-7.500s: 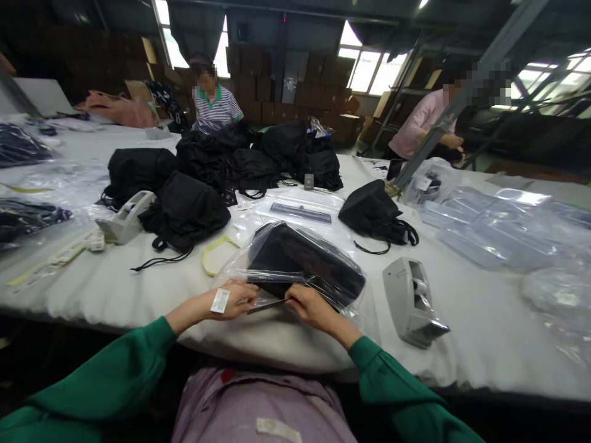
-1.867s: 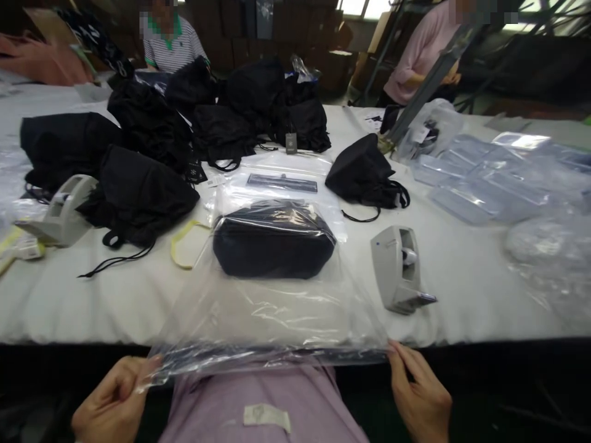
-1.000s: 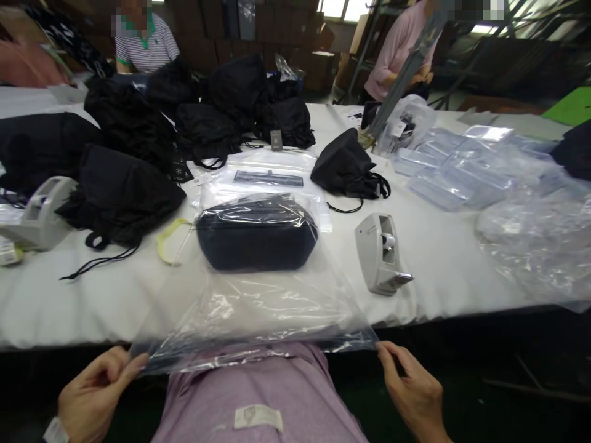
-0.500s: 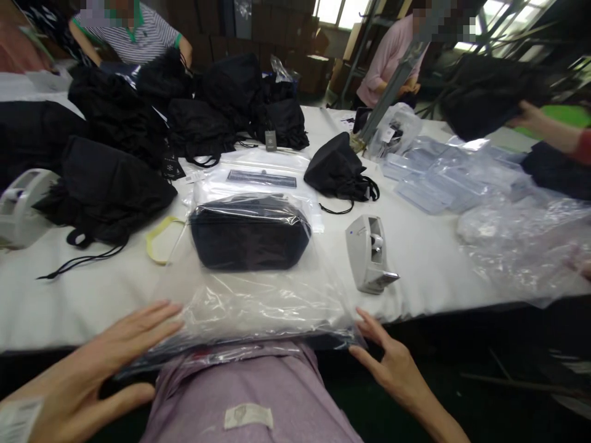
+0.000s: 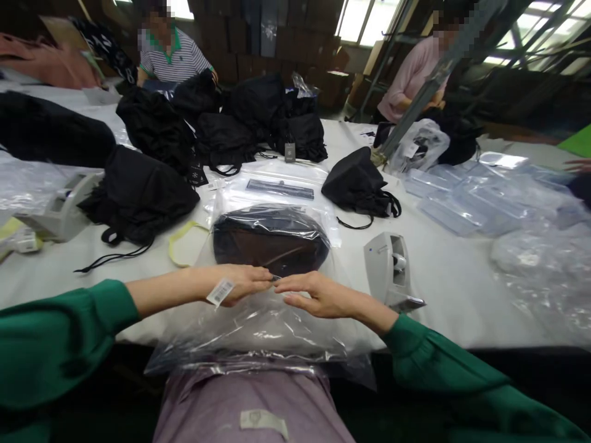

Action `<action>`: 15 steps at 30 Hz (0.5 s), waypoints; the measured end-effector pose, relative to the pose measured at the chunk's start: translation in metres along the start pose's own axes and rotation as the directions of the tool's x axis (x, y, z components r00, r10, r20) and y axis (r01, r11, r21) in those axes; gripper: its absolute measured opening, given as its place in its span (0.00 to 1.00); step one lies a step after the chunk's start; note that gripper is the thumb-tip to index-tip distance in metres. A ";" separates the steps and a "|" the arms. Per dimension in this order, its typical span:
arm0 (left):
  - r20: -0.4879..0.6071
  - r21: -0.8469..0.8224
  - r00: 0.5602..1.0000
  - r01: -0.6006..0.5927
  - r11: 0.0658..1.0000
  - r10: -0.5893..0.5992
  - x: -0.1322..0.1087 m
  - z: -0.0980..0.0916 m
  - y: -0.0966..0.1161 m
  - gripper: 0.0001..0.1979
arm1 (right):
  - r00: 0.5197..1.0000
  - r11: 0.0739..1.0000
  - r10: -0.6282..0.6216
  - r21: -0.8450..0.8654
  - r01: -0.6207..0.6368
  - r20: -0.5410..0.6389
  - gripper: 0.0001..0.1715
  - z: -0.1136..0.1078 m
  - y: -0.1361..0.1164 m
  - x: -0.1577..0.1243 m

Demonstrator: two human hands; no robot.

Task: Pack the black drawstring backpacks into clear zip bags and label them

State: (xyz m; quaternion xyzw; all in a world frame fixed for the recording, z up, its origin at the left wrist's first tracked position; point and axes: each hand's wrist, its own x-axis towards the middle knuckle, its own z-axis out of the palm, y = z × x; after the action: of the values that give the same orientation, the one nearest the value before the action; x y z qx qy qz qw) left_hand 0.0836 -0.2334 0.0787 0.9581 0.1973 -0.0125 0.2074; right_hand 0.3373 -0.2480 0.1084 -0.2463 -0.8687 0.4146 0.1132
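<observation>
A black bag [image 5: 271,240] lies inside a large clear plastic bag [image 5: 258,329] on the white table [image 5: 452,289], straight in front of me. Both hands rest on the plastic just below the black bag, fingertips almost meeting. My left hand [image 5: 242,284] has its fingers stretched flat and together; a white barcode sticker [image 5: 218,291] is stuck near its wrist. My right hand [image 5: 314,294] lies flat with fingers extended. The plastic's open end hangs over the table edge towards my lap.
A grey tape dispenser [image 5: 391,271] stands right of the bag, another [image 5: 60,209] at the left. Several black bags [image 5: 138,191] pile up behind, one [image 5: 357,184] apart at centre right. Clear bags [image 5: 484,197] cover the right. Two people work across the table.
My hands let go of the plastic's open edge, moved forward over the table and came together on the plastic just below the black bag. Green sleeves now show.
</observation>
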 end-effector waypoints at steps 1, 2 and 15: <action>0.022 0.065 1.000 -0.008 0.998 0.007 0.000 0.011 -0.006 0.24 | 1.000 1.000 0.003 -0.008 -0.003 0.031 0.18 0.004 0.013 0.006; 0.028 0.114 1.000 -0.009 0.993 0.006 -0.002 0.023 -0.010 0.25 | 0.998 1.000 0.012 -0.022 -0.011 0.056 0.19 0.008 0.026 0.008; -0.005 -0.008 0.992 -0.123 0.992 0.123 -0.058 0.108 -0.066 0.28 | 0.978 0.971 0.209 0.122 -0.204 -0.024 0.27 0.033 0.120 -0.031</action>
State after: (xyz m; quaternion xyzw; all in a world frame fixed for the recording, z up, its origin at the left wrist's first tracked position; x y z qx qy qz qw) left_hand 0.0106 -0.2428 -0.0395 0.9675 0.1386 0.0033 0.2113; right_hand 0.3909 -0.2219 -0.0054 -0.3358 -0.8098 0.4706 0.1001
